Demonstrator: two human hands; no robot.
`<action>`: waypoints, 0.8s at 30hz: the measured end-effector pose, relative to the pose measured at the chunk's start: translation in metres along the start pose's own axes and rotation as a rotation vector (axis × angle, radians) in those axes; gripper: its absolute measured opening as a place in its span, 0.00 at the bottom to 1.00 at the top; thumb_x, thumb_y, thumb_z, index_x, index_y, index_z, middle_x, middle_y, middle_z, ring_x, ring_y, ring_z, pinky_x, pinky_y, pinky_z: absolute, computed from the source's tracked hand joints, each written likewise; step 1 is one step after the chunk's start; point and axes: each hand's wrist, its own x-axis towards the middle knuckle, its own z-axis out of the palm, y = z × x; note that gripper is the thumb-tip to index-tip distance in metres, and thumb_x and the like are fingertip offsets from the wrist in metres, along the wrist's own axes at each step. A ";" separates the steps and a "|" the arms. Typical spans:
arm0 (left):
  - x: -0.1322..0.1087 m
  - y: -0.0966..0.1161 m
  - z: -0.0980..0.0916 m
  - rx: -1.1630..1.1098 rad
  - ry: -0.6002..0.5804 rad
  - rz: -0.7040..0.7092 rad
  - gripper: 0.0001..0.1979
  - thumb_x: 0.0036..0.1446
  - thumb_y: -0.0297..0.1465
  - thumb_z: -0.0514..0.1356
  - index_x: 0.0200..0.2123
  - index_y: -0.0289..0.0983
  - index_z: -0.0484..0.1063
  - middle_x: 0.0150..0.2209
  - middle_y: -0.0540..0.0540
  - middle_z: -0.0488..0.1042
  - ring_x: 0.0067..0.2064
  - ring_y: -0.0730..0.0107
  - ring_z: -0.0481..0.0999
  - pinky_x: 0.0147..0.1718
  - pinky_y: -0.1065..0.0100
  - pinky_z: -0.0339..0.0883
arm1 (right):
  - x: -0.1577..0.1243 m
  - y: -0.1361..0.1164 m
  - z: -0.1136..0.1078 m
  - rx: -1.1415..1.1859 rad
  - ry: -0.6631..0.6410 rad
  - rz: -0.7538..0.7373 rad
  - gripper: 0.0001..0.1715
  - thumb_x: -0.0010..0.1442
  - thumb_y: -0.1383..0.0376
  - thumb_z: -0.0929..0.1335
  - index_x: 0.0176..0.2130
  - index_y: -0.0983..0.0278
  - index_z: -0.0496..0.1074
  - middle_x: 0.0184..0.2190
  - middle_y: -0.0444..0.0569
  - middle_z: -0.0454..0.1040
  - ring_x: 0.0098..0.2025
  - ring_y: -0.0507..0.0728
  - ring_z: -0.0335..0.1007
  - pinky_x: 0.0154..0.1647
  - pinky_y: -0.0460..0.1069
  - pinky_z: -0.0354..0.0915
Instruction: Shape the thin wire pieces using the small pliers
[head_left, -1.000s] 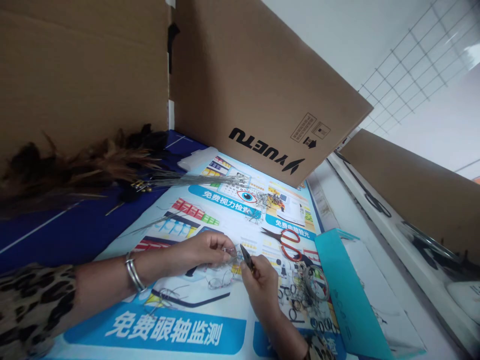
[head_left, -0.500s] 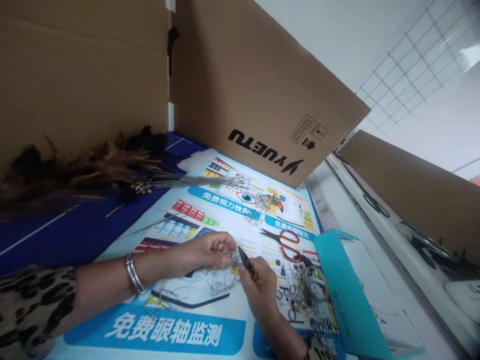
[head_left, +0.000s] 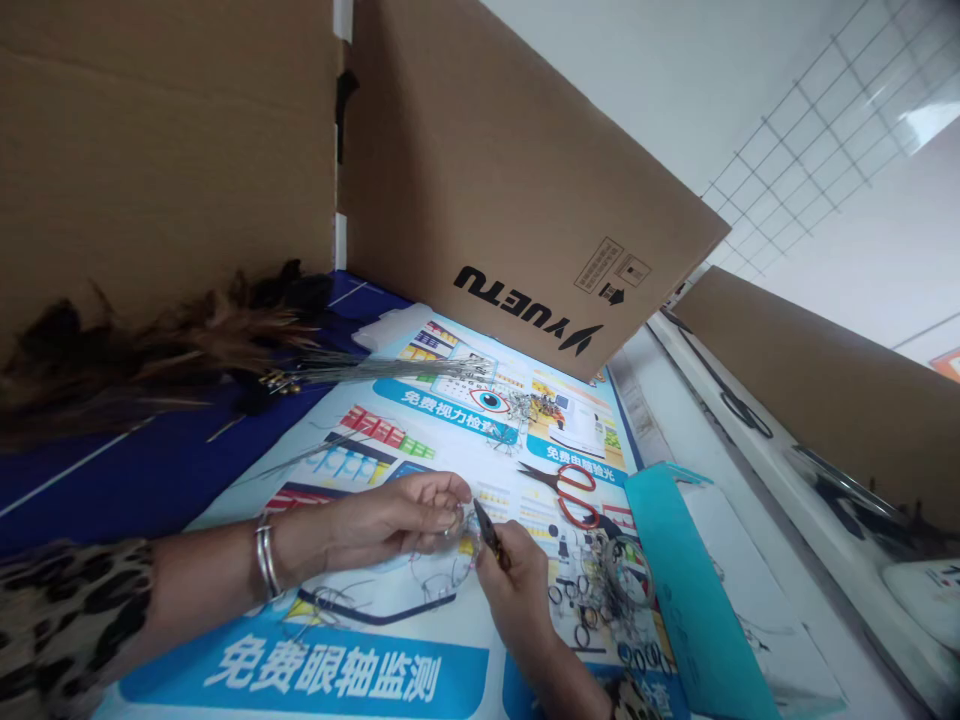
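Observation:
My left hand (head_left: 401, 515) has thumb and fingers pinched on a thin wire piece (head_left: 466, 528), whose fine loops hang below the fingers. In my right hand (head_left: 517, 585) is a pair of pliers (head_left: 489, 530), with dark jaws pointing up and left, close beside the wire. Whether the jaws touch the wire I cannot tell. Red-handled scissors (head_left: 576, 492) lie just beyond my right hand. Several small dark rings (head_left: 581, 605) and a coil of wire (head_left: 630, 570) are to its right. Loose wire bits (head_left: 326, 605) lie below my left forearm.
A bundle of long wires (head_left: 390, 368) lies at the back beside brown feathers (head_left: 150, 345). Small wire pieces (head_left: 510, 425) sit on the printed sheet (head_left: 457, 465). Cardboard panels (head_left: 487, 150) stand behind, and a turquoise box (head_left: 694, 590) is on the right.
Both hands have shifted only slightly, staying close together with the wire piece and pliers still held. The whole view has tilted a little.

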 end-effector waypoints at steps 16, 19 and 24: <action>0.001 -0.001 -0.005 0.131 0.076 -0.069 0.09 0.48 0.28 0.63 0.35 0.32 0.72 0.26 0.49 0.68 0.24 0.78 0.60 0.22 0.74 0.50 | 0.003 0.003 -0.001 -0.034 0.010 -0.011 0.17 0.56 0.65 0.63 0.21 0.63 0.53 0.20 0.40 0.55 0.25 0.49 0.54 0.26 0.44 0.49; 0.001 -0.001 -0.007 0.155 0.096 -0.069 0.09 0.48 0.28 0.63 0.35 0.31 0.73 0.27 0.49 0.68 0.25 0.78 0.61 0.22 0.75 0.51 | 0.003 0.003 0.000 -0.036 0.015 -0.014 0.17 0.56 0.65 0.63 0.20 0.63 0.53 0.20 0.40 0.55 0.25 0.49 0.54 0.25 0.44 0.48; 0.001 -0.002 -0.010 0.201 0.132 -0.088 0.10 0.47 0.28 0.64 0.35 0.32 0.75 0.27 0.48 0.69 0.25 0.79 0.62 0.22 0.77 0.52 | 0.001 0.004 0.001 -0.037 0.017 -0.019 0.15 0.55 0.67 0.63 0.21 0.64 0.54 0.20 0.40 0.56 0.26 0.49 0.55 0.25 0.44 0.48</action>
